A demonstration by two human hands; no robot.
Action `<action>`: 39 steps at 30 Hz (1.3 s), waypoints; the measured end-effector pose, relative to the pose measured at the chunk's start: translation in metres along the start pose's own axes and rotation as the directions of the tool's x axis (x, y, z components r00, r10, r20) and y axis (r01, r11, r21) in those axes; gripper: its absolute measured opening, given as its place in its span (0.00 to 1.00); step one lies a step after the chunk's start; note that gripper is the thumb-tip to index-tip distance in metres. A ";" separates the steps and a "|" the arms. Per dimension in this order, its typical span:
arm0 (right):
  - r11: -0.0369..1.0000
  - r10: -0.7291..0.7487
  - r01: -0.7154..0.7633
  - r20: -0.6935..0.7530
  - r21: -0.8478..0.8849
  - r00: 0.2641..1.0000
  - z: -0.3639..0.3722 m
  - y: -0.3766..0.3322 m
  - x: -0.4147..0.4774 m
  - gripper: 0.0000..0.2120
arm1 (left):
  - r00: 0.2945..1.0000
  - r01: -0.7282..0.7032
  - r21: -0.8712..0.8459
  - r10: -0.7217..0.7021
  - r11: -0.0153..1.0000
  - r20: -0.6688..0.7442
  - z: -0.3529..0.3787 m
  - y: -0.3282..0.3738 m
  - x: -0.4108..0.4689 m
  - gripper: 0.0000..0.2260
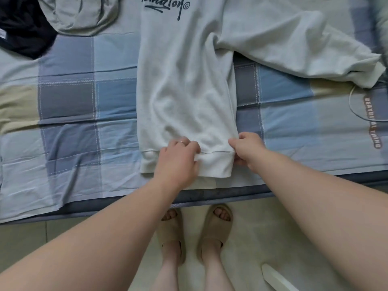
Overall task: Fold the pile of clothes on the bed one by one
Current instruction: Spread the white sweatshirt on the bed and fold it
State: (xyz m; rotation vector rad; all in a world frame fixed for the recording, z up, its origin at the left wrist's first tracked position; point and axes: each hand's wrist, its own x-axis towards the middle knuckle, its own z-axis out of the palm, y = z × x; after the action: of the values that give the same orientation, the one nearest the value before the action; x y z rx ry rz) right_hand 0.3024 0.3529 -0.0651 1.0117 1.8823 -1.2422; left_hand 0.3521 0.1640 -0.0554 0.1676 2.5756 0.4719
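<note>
the white sweatshirt [184,91] lies flat on the plaid bed sheet [69,97], stretching away from both hands. the left hand [178,159] curls its fingers round the ribbed hem; the right hand [245,149] pinches the hem's corner. far beyond the left hand lie a grey garment [79,15] and a black garment [23,24].

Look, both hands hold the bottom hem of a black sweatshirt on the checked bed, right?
No: the head view shows the sweatshirt is white, not black. The left hand and right hand do hold its bottom hem on the checked bed.
</note>
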 end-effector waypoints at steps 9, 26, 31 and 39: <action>0.984 -0.081 0.071 -0.057 -0.161 0.995 0.000 0.021 0.009 0.09 | 0.875 0.416 -0.075 -0.422 0.906 -0.237 0.008 -0.055 -0.004 0.30; 0.994 0.015 -0.021 -0.055 -0.109 0.998 0.019 0.037 -0.015 0.10 | 0.708 0.662 -0.562 -0.659 0.496 0.252 0.001 -0.104 -0.011 0.09; 0.995 0.096 -0.097 -0.112 -0.004 0.989 0.018 0.054 -0.021 0.05 | 0.671 0.693 -0.514 -0.714 0.506 0.201 -0.002 -0.117 -0.022 0.03; 0.885 -0.190 0.075 -0.209 -0.459 0.959 -0.002 0.009 -0.034 0.29 | 0.885 0.453 -0.164 -0.464 0.876 -0.036 -0.038 -0.083 -0.017 0.23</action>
State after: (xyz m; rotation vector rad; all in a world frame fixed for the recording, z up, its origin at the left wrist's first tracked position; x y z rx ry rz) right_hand 0.3262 0.3492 -0.0397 0.8211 2.3270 -0.7135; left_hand 0.3451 0.0721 -0.0466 -0.5174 2.5192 0.4920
